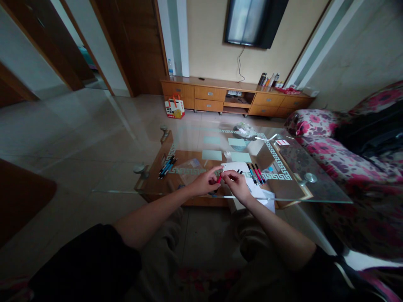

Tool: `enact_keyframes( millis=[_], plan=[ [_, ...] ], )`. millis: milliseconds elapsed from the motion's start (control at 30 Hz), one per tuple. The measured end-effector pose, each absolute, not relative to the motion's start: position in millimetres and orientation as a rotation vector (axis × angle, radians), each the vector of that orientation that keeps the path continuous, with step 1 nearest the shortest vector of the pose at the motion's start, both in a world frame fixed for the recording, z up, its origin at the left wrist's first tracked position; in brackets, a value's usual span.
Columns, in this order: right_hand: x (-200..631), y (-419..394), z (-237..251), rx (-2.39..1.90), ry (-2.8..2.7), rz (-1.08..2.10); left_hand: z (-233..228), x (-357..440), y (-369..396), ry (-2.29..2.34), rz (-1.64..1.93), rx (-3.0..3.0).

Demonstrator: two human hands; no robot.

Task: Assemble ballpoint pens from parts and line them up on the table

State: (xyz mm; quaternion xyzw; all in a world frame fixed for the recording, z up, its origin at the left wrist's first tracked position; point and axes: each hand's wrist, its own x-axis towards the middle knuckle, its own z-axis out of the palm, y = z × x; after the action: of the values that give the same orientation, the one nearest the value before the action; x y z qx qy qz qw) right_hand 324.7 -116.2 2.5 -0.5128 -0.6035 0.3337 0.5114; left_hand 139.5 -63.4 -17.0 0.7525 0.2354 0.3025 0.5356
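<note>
Over the near edge of the glass coffee table (189,193), both hands meet at a small red pen (219,178). My left hand (206,182) is closed on its red barrel with thumb and fingers. My right hand (236,184) pinches at the upper end, where a thin white piece (224,168) sticks up; its exact shape is too small to make out. White paper (234,166) lies just beyond and under the hands. To the right is a row of black and red pens (256,174). Several blue and black pens (167,166) lie in a bunch at the left.
A clear plastic bag (244,131) and a red-and-white label (282,142) are on the table's far right part. Behind stand a low wooden cabinet (209,93) and a carton with orange handles (174,108). A flowered sofa (327,155) borders the right side.
</note>
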Motion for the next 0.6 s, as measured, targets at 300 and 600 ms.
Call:
enact_keyframes(
  millis=[300,600],
  plan=[
    [323.4,-118.2,4.0,-1.261,-1.572,0.69,-16.7,139.7,-61.5,0.559,0.727,1.764],
    [328.2,-119.1,5.6,-1.305,-1.584,0.629,-17.1,140.6,-59.5,0.569,0.796,1.753]
  ],
)
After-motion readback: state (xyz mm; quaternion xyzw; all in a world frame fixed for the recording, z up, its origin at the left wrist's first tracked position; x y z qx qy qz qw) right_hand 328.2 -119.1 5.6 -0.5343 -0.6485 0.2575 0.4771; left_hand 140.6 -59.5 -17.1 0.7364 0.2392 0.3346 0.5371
